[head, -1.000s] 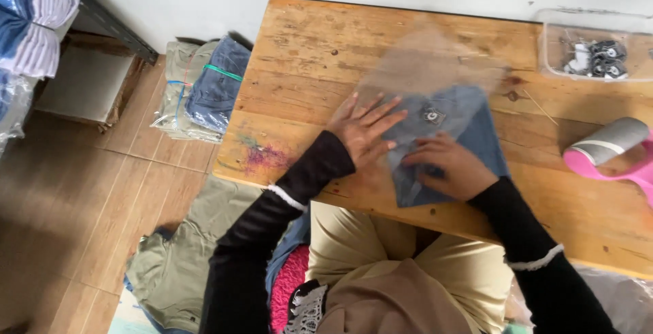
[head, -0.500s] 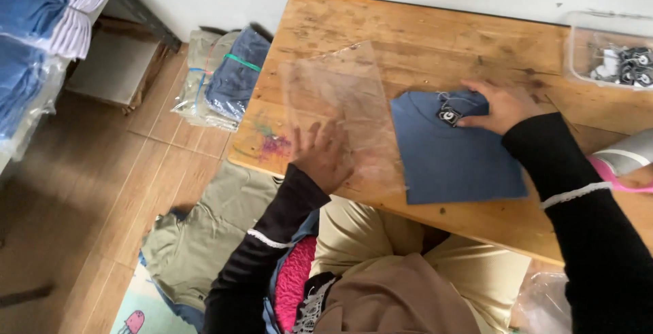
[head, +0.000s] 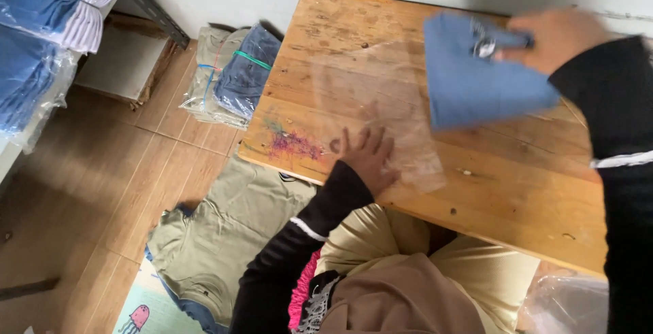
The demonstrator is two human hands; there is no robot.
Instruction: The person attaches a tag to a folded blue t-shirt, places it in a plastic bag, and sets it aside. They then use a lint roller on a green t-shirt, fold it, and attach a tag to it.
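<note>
Lifted since half a second ago, the folded blue garment (head: 476,79) now hangs off the tabletop (head: 517,177), tilted, with a small metal tag near its top edge. Before, it lay flat on the wood. The right hand (head: 554,38) pinches its upper right corner in a closed grip, at the far right of the tabletop. A clear plastic bag (head: 381,113) lies flat on the wood just left of the garment, partly under its lower edge. The left hand (head: 367,160) presses flat on the bag's near end, fingers spread, gripping nothing. A pink and green scribble (head: 292,145) marks the wood beside that hand. On the floor to the left, bagged folded clothes (head: 231,79) lean by the wall. An olive garment (head: 224,239) lies below the tabletop's edge.
</note>
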